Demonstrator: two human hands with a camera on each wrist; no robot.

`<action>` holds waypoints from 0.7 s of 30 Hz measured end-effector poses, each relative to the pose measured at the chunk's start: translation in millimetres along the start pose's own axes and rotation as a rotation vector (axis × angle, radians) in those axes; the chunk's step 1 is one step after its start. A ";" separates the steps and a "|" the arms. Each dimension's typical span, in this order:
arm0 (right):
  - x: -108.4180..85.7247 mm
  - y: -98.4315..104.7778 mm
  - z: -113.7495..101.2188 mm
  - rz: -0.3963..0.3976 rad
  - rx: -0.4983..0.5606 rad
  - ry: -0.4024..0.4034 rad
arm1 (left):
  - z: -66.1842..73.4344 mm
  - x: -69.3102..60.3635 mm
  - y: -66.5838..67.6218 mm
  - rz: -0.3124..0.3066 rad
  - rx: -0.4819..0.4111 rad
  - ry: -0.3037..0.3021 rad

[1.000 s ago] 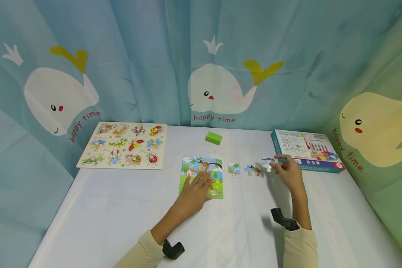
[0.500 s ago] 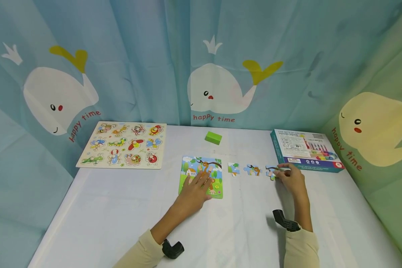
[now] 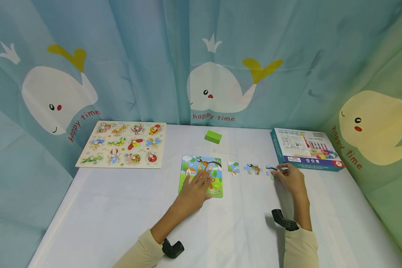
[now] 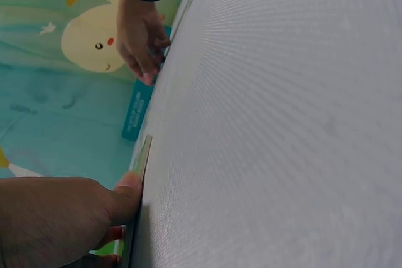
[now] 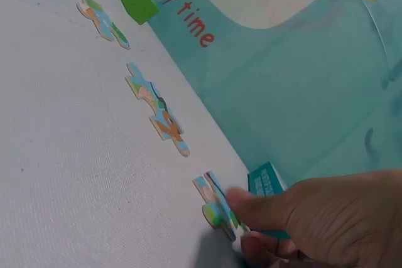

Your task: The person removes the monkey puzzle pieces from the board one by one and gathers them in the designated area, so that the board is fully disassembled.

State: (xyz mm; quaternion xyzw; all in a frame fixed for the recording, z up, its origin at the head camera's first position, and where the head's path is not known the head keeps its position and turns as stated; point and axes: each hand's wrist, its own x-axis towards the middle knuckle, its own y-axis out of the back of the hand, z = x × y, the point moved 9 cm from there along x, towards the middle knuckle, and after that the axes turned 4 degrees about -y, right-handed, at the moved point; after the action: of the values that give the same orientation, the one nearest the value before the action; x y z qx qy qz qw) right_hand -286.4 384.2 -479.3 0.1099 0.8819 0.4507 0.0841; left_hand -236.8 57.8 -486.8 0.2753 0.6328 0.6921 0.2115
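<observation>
In the head view, the branch piece [image 3: 271, 171] lies on the white table [image 3: 241, 223] at the right end of a loose row, near the box [image 3: 306, 149]; it is light blue, with a dark branch across its top and a green-tinged tab pointing toward the person. The right hand [image 3: 291, 180] covers its right end, thumb and finger nearly together and pinching that edge. Just left, the middle piece [image 3: 253, 169], blue with a brown figure, has its long axis running left to right, while the tree piece [image 3: 233, 168], green and blue, points a tab toward the person. The left hand [image 3: 194, 190] rests on the colourful puzzle board [image 3: 217, 180], fingers spread and fairly straight, gripping nothing. In the left wrist view, the board shows edge-on, slanting, with the left thumb at its edge; the right hand's fingers hang bent in the distance, and what they hold cannot be told. In the right wrist view, the branch piece lies flat, its long axis slanting from upper left to lower right, with the blurred thumb over its far edge and the fingers curled beside its lower end
</observation>
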 end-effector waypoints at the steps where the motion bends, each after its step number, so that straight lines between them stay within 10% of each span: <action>1: -0.1 -1.3 -0.4 -0.013 -0.009 -0.003 | 0.0 -0.1 0.2 0.000 -0.002 0.001; 21: -0.7 -7.8 -4.5 -0.114 -0.070 -0.021 | -0.8 -0.2 -0.9 -0.004 -0.021 0.006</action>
State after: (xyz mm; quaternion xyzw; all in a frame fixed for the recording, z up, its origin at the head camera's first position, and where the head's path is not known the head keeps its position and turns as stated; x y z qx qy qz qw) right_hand -287.7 376.1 -483.0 0.0610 0.8695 0.4745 0.1226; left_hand -237.2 57.2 -487.8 0.2696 0.6268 0.6991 0.2139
